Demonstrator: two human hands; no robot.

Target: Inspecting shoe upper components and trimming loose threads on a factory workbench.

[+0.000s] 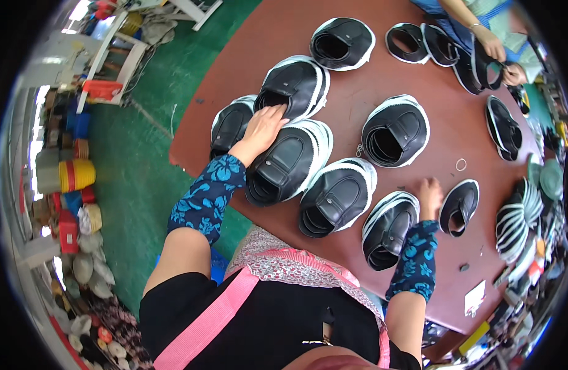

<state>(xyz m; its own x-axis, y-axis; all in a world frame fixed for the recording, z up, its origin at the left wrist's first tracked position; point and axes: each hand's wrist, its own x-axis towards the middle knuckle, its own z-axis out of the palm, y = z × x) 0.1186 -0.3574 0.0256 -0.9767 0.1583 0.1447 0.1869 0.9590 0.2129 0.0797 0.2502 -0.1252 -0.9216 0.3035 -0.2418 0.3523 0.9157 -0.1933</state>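
Stacks of black leather shoe uppers with white edges are spread over a reddish-brown table. My left hand (265, 128) reaches to the left group, its fingers curled at the opening of one stack of shoe uppers (299, 83). Its wrist passes beside a nearer stack (286, 159), and another stack (229, 128) sits to its left. My right hand (429, 196) is over the table, its fingers smeared by motion. It is between a stack near the front edge (392, 228) and a single shoe upper (461, 203); I see nothing held in it.
More stacks (402, 126) stand on the table (259, 37). At the far right another person's hands (493, 49) hold a black upper. A rubber band (461, 164) and a white card (475, 299) lie to the right, near bundled white-edged pieces (512, 222). Containers (77, 176) line the left.
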